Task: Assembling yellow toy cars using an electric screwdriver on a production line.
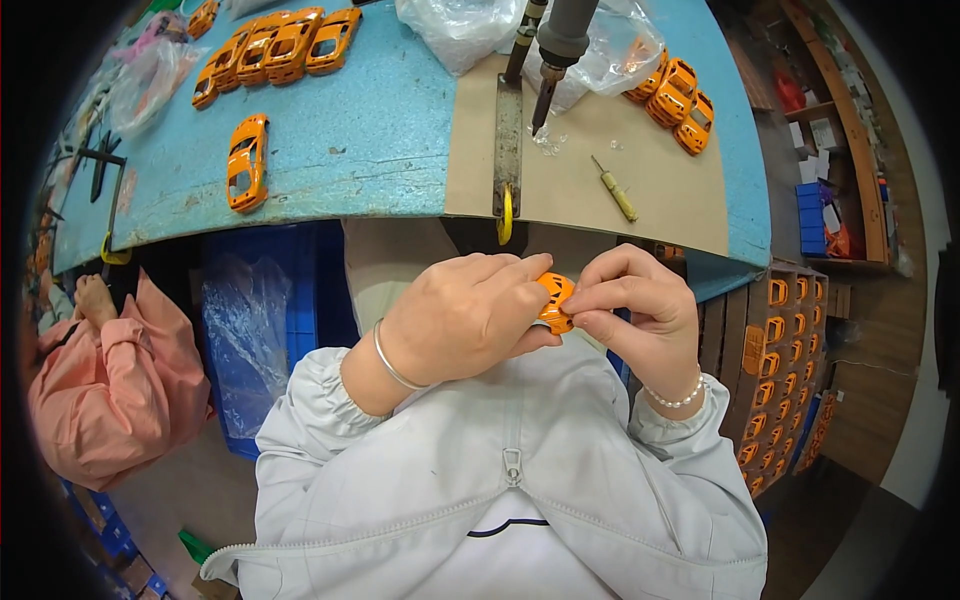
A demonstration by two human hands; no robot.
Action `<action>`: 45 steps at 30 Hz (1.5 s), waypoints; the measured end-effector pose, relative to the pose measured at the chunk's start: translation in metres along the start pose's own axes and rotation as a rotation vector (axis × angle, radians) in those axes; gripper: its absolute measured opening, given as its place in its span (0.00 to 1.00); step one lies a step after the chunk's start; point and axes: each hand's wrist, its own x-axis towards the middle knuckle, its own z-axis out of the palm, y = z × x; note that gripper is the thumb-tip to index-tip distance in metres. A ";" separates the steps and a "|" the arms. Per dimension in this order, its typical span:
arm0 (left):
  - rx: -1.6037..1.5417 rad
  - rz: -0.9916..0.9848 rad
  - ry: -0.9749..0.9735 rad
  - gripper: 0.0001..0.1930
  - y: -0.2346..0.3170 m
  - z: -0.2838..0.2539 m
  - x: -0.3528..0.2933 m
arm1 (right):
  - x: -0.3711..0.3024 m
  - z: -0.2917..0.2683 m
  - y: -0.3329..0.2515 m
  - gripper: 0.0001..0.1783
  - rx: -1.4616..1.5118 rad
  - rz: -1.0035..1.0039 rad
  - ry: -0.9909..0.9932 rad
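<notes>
Just off the table's near edge, my left hand [460, 310] is closed round an orange toy car body [556, 290], covering much of it. The fingertips of my right hand [632, 300] are pinched together against the car's right side. Whether they hold some small part there is too small to make out. Beyond my hands, a thin tool with a yellow-green handle [618, 194] lies on the brown sheet [660, 215]. To its left, a dark pointed tool [545, 95] hangs tip down beside a metal bar with a yellow hook [505, 215].
A single orange car body [247, 163] lies on the blue table [360, 170], with a row of car bodies [290, 45] behind. More car bodies [680, 100] sit at right beside clear plastic bags [610, 60]. A rack of car bodies [775, 370] stands right; a co-worker's pink sleeve [125, 390] is left.
</notes>
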 end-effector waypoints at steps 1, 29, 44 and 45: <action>0.016 0.009 -0.012 0.25 0.000 0.000 0.000 | -0.001 0.001 -0.001 0.08 0.000 0.001 -0.001; -0.266 -0.124 0.098 0.14 -0.016 0.025 -0.022 | 0.012 0.007 0.059 0.08 1.120 0.503 -0.239; -1.685 -0.705 0.422 0.26 -0.032 0.018 0.027 | 0.012 0.039 0.034 0.25 1.215 0.484 -0.040; -1.582 -0.677 0.400 0.28 -0.032 0.017 0.028 | 0.012 0.037 0.029 0.26 1.229 0.471 -0.023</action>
